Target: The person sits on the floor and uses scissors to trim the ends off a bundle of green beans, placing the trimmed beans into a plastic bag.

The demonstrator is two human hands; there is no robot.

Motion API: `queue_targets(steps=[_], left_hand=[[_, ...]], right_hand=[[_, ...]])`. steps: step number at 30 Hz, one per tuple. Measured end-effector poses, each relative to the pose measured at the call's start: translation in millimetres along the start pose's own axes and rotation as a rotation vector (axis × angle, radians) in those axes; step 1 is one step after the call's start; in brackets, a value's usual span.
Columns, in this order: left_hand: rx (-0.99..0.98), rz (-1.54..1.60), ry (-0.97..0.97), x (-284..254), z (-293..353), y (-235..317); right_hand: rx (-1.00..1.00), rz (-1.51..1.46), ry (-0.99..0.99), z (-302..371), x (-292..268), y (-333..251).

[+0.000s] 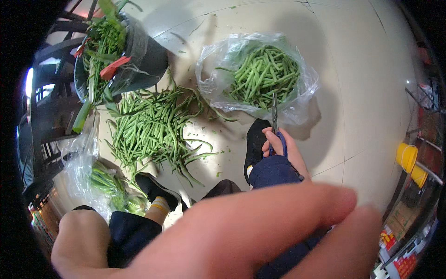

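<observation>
Dark furniture frames (55, 51) crowd the far left, above a clear plastic bag (76, 167) of leafy greens (109, 186) lying on the pale tiled floor (357, 107). Just above that bag stands a dark bin (157, 58) with a clear liner, heaped with green stalks (95, 69) and a red scrap (114, 68) that lies on top. Beside the bin, a broad pile of long green beans (151, 128) spreads over the floor, a few strands straggling toward the middle, above a black shoe (160, 191) and a striped sock (160, 205). The left hand (241, 218) looms blurred across the foreground, close to the lens (whether its fingers grip anything cannot be told). Beyond it, near the top center, an open translucent bag (211, 60) cradles cut green beans (267, 76), well apart from the hand. Below that bag, next to a second black shoe (255, 142), the right hand (293, 151) grasps blue-handled scissors (274, 114), blades pointing up over the bag's near edge; contact with the plastic is unclear. Two yellow buckets (407, 157) sit at the far right, beside cluttered shelving (427, 125).
</observation>
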State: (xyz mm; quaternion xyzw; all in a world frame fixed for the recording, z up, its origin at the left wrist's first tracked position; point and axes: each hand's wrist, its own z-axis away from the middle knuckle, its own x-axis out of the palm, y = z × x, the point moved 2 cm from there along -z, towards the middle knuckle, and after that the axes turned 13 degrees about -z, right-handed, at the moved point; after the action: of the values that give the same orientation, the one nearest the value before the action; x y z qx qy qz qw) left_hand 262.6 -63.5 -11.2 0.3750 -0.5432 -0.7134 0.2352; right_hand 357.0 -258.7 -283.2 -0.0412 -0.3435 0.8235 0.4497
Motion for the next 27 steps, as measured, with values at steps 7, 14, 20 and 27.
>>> queue_targets(steps=[7, 14, 20, 27], left_hand=[[-0.358, 0.413, 0.09, 20, 110, -15], [-1.235, 0.133, 0.625, 180, 275, -153], [-1.66, -0.289, 0.561, 285, 307, -252], [-1.434, -0.776, 0.993, 292, 274, -281]], right_hand=[[-0.008, 0.035, -0.04, 7, 11, -6], [0.033, 0.249, -0.049, -3, 28, -11], [0.319, 0.057, -0.195, -40, -2, -12], [0.051, 0.443, -0.127, 32, 113, -97]])
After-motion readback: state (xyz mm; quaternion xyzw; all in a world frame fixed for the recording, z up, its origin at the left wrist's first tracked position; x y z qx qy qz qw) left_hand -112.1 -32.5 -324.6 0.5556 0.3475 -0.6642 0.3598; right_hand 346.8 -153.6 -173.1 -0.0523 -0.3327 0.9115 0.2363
